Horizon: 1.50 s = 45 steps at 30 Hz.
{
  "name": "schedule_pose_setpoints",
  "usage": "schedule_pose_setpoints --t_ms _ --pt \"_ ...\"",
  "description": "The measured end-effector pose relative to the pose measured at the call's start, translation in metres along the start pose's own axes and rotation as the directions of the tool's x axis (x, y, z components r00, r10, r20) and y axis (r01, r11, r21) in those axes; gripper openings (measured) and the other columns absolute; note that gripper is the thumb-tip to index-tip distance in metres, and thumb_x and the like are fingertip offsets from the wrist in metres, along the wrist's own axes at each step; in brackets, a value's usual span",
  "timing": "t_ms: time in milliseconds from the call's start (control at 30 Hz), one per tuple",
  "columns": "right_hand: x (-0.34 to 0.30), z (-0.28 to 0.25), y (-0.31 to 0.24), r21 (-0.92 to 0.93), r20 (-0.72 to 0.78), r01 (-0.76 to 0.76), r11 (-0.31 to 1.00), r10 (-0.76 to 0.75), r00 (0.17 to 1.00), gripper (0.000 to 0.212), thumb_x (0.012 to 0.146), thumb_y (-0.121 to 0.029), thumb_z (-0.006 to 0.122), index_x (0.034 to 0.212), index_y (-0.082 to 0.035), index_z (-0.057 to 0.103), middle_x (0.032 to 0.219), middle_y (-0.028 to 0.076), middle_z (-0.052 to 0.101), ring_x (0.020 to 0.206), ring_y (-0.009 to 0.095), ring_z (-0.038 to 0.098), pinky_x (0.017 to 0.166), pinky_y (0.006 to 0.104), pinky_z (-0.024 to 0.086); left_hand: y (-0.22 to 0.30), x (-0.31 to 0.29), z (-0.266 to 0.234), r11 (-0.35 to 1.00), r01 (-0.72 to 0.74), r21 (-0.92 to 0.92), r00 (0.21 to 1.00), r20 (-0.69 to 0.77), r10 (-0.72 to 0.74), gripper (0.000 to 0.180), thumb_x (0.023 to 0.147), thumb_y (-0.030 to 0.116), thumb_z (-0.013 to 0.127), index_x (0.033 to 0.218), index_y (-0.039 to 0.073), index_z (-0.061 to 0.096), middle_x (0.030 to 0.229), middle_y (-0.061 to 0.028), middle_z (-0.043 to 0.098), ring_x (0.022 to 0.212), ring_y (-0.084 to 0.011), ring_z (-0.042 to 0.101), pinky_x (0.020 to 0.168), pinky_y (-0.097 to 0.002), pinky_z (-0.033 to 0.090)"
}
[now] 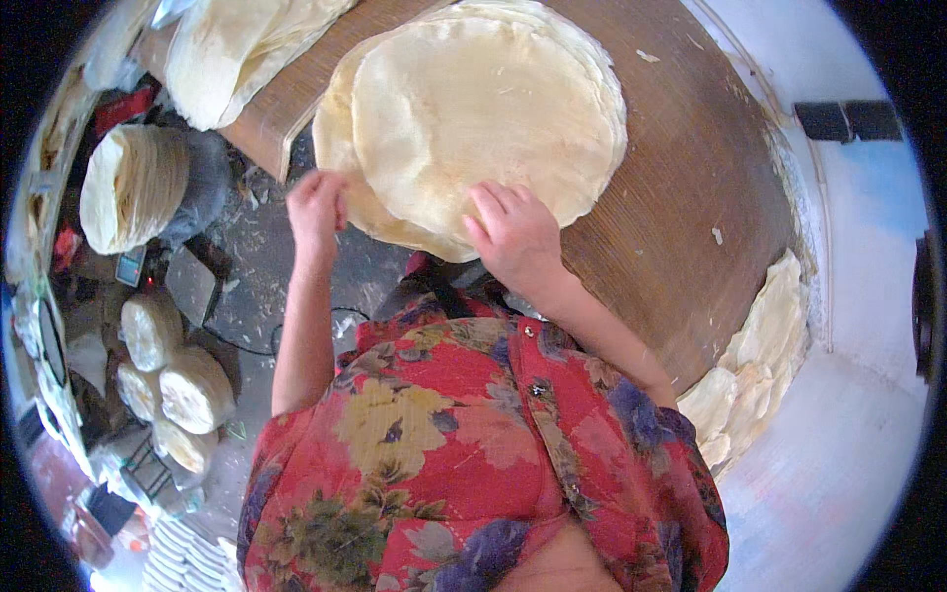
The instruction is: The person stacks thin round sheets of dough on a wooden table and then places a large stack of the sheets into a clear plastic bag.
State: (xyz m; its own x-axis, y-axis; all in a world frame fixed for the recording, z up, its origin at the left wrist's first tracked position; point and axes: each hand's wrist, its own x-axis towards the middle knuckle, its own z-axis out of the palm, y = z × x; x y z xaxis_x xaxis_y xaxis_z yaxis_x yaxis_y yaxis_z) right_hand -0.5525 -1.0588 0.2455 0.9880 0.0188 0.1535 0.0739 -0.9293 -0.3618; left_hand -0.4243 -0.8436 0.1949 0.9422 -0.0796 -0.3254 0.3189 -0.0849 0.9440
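Pale, papery flatbreads sit in a round stack [483,109] on the wooden board [691,197], the near-left rim of the stack hanging out past the board's edge. Right hand [515,232] lies flat on the near edge of the top sheet, fingers spread and pressing down, gripping nothing. Left hand [316,205] is at the stack's left rim, fingers curled together at the overhanging edge; it looks like a pinch on a sheet, though I cannot tell how many layers it has (the fingertips blur into the bread).

Risk, as I judge it: these sheets look thin and brittle, so a pull from the left while the right palm pins the top could tear or crack an edge, and the overhang could let sheets slip to the floor.

Further left, rolled bundles of bread [173,380] sit low beside a tall pile [133,185]; another heap [247,44] is cut off at the far edge. Broken pieces [755,365] lie along the board's right rim. A flowered red shirt [464,464] hides whatever is directly below the person's chest.
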Motion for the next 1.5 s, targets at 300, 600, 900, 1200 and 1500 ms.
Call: schedule_pose_setpoints --t_ms 300,600,900,1200,1500 --pt "0.055 0.025 -0.004 0.248 0.200 0.029 0.968 -0.080 0.976 0.069 0.071 -0.034 0.070 0.125 0.000 0.044 0.131 0.018 0.041 0.122 0.028 0.039 0.099 0.0372 0.033 -0.011 -0.028 0.010 0.826 0.269 -0.496 0.915 0.399 -0.059 0.037 0.081 0.002 0.048 0.117 -0.006 0.048 0.102 -0.0190 0.060 0.090 -0.0244 0.062 0.076 -0.0295 0.050" --pt "0.062 -0.010 0.006 0.610 0.448 -0.355 0.709 0.061 0.892 0.060 0.077 -0.020 0.069 0.127 0.001 0.042 0.127 0.012 0.047 0.115 0.017 0.046 0.095 0.0309 0.038 0.003 -0.001 0.050 0.722 0.336 -0.605 0.799 0.589 0.121 0.065 0.081 0.018 0.061 0.133 0.000 0.027 0.115 -0.0155 0.052 0.096 -0.0222 0.058 0.079 -0.0327 0.051" --pt "0.050 0.002 0.021 0.795 0.440 -0.421 0.437 0.061 0.896 0.058 0.077 -0.012 0.068 0.126 0.003 0.041 0.127 0.012 0.046 0.113 0.020 0.047 0.093 0.0310 0.041 0.003 -0.001 0.047 0.829 0.175 -0.532 0.847 0.511 0.149 0.063 0.081 0.016 0.056 0.132 -0.004 0.027 0.109 -0.0138 0.054 0.092 -0.0216 0.059 0.077 -0.0324 0.052" --pt "0.033 0.007 0.008 0.189 -0.075 0.052 0.981 -0.038 0.996 0.040 0.073 -0.007 0.065 0.110 0.001 0.054 0.121 0.019 0.050 0.103 0.029 0.056 0.083 0.0324 0.048 -0.011 -0.032 0.073 0.934 -0.064 -0.352 0.943 0.284 0.172 0.054 0.073 0.002 0.056 0.124 -0.001 0.038 0.109 -0.0125 0.055 0.093 -0.0204 0.058 0.077 -0.0340 0.051" --pt "0.065 -0.031 0.085 0.304 0.228 -0.197 0.932 0.129 0.965 0.018 0.077 -0.018 0.058 0.084 -0.003 0.064 0.068 0.014 0.063 0.062 0.025 0.063 0.058 0.0367 0.048 -0.025 -0.036 0.087 0.759 0.241 -0.604 0.970 0.177 -0.167 0.046 0.076 -0.006 0.059 0.119 -0.003 0.041 0.109 -0.0150 0.055 0.096 -0.0281 0.057 0.082 -0.0403 0.049"
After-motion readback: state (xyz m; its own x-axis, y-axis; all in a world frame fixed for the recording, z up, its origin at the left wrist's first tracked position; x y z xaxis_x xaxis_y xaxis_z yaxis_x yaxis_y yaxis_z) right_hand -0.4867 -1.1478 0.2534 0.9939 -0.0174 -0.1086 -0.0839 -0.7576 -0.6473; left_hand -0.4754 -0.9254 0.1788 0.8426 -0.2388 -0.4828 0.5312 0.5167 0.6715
